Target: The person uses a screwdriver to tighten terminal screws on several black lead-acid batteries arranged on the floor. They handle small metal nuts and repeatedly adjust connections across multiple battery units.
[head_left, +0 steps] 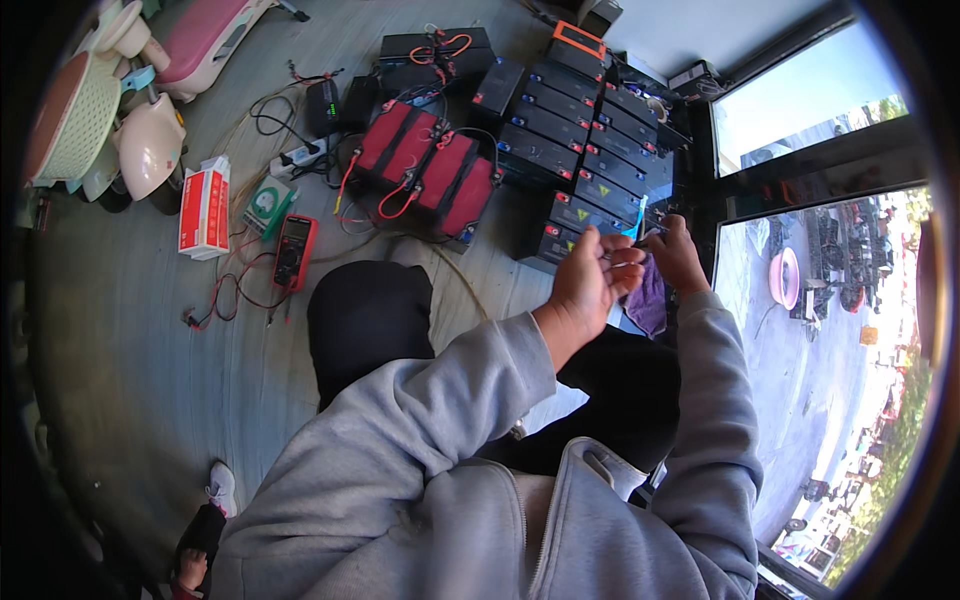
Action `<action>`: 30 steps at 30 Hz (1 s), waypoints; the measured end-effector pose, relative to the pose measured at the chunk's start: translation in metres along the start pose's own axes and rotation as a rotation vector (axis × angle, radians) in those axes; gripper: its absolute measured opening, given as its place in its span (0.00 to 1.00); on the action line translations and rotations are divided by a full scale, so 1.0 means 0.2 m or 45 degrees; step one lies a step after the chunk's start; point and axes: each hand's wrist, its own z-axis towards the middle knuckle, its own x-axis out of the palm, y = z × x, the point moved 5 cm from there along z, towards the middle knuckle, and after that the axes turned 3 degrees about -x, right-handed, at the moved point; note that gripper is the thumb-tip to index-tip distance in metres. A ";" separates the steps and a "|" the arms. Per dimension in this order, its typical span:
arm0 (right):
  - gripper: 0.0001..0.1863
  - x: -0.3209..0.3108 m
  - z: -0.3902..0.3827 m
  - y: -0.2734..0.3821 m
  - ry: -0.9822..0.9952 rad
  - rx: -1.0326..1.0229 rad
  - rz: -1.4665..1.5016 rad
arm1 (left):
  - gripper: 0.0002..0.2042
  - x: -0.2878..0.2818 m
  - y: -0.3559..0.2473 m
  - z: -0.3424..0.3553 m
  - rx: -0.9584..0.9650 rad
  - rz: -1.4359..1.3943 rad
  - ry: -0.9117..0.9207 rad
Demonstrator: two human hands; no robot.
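My left hand (588,282) is raised palm up over my knees, its fingers curled in toward a thin dark piece (642,243). On the other side of that piece my right hand (680,255) is closed, gripping something too small to name. A light blue slim strip (642,214) shows just above the hands. A purple cloth (648,300) hangs below them. Behind my hands stand rows of black block batteries (548,122) with red terminals. To their left lie red battery packs (425,165) with black bands and red and black leads.
On the floor at left are a red multimeter (294,252) with leads, a green-and-white box (268,205), a red-and-white carton (205,210), a power strip (298,157) and a black charger (322,107). A glass door (800,180) borders the right. Another person's shoe (222,488) shows lower left.
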 end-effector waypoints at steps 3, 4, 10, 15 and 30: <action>0.18 0.04 0.02 -0.13 0.225 0.124 0.085 | 0.23 0.13 -0.02 -0.14 -0.039 0.079 0.036; 0.16 0.05 0.04 -0.17 0.265 0.114 0.139 | 0.23 0.16 -0.02 -0.19 -0.035 0.100 0.055; 0.16 0.14 0.08 -0.28 0.142 0.175 0.354 | 0.23 0.27 -0.21 -0.38 0.130 0.169 0.154; 0.14 0.09 0.08 -0.22 0.172 -0.024 0.213 | 0.20 0.20 -0.52 -0.46 0.553 0.032 0.049; 0.12 0.11 0.18 -0.42 0.233 0.357 0.259 | 0.25 0.01 -0.87 -0.56 0.723 -0.112 -0.038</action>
